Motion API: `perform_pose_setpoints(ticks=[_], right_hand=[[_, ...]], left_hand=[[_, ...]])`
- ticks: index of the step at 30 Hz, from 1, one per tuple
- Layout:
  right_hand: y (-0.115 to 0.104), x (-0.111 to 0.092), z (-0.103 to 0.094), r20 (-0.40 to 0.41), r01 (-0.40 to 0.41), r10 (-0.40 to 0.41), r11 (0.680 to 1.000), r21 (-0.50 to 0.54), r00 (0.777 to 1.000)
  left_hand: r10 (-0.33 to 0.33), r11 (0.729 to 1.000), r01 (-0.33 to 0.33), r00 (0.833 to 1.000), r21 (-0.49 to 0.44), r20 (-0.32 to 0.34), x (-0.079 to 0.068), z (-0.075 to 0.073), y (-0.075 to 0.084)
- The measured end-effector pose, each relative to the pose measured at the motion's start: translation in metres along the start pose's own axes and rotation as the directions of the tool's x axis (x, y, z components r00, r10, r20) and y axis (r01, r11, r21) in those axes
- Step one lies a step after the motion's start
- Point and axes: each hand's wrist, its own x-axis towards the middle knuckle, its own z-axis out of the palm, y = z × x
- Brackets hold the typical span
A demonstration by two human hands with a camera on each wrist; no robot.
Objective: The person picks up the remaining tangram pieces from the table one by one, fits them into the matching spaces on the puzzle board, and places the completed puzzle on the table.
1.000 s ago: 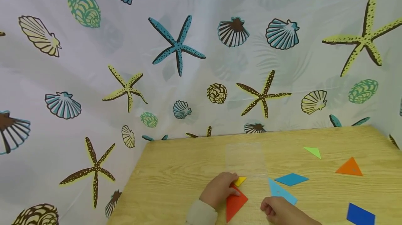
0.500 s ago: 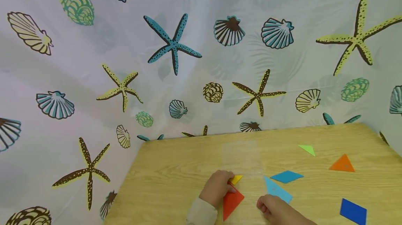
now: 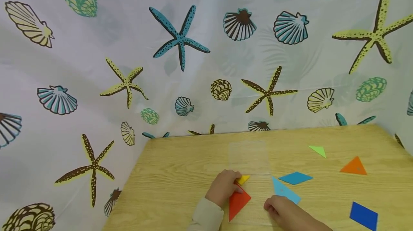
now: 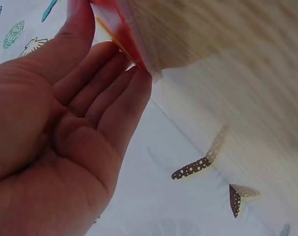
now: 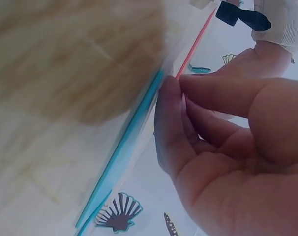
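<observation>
In the head view my left hand (image 3: 224, 188) holds a red triangle (image 3: 238, 202), thumb laid over its upper part. Beyond the index fingertip shows a small yellow piece (image 3: 243, 179), partly hidden by the hand. In the left wrist view the fingertips meet the edge of the red piece (image 4: 127, 42). A clear plastic sheet or case (image 3: 249, 157) lies around and beyond these pieces. At its right side my right hand (image 3: 285, 211) has its thumb and finger pinched together, apparently on the clear edge. Just beyond that hand lies a light blue triangle (image 3: 287, 191).
On the wood-grain table (image 3: 180, 166) several flat pieces lie to the right: a teal parallelogram (image 3: 296, 178), a light green triangle (image 3: 318, 150), an orange triangle (image 3: 355, 166) and a dark blue piece (image 3: 364, 216). A seashell-print cloth (image 3: 200, 55) rises behind and at the left.
The head view has shifted slightly. Both hands and the coloured pieces keep nearly the same places relative to the table.
</observation>
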Motion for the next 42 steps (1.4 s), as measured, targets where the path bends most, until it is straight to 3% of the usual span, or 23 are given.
perform_pose_setpoints(ticks=[3, 5, 9, 11, 17, 24, 31, 42], right_hand=[[0.0, -0.003, -0.004, -0.048, -0.022, 0.021, 0.999, -0.03, 0.999], [0.001, -0.004, -0.009, -0.091, -0.104, 0.099, 0.993, -0.056, 0.991], [0.004, -0.005, -0.021, -0.161, -0.309, 0.286, 0.94, -0.143, 0.945], [0.007, -0.006, -0.026, -0.182, -0.375, 0.343, 0.908, -0.185, 0.921], [0.017, -0.009, -0.035, -0.206, -0.378, 0.33, 0.882, -0.281, 0.921], [0.022, -0.007, -0.039, -0.169, -0.371, 0.337, 0.895, -0.246, 0.926], [0.022, -0.001, -0.035, -0.195, -0.342, 0.301, 0.911, -0.229, 0.933], [0.01, 0.012, -0.05, -0.092, -0.434, 0.425, 0.866, -0.249, 0.901]], left_hand=[[-0.005, 1.0, 0.005, 1.0, -0.007, -0.012, -0.001, -0.001, 0.0], [-0.008, 1.0, 0.008, 1.0, -0.013, -0.015, -0.001, 0.0, 0.0], [-0.027, 0.999, 0.026, 1.0, -0.029, -0.014, -0.002, 0.0, 0.0], [-0.032, 0.999, 0.031, 0.999, -0.031, -0.01, -0.002, -0.001, -0.001], [0.003, 1.0, -0.003, 1.0, -0.017, -0.022, 0.0, -0.006, -0.003], [0.001, 1.0, -0.001, 0.999, 0.004, -0.035, -0.001, 0.0, -0.003], [-0.005, 1.0, 0.006, 0.999, 0.012, -0.053, -0.004, 0.0, -0.001], [-0.015, 1.0, 0.016, 0.998, 0.02, -0.062, -0.001, 0.0, 0.003]])
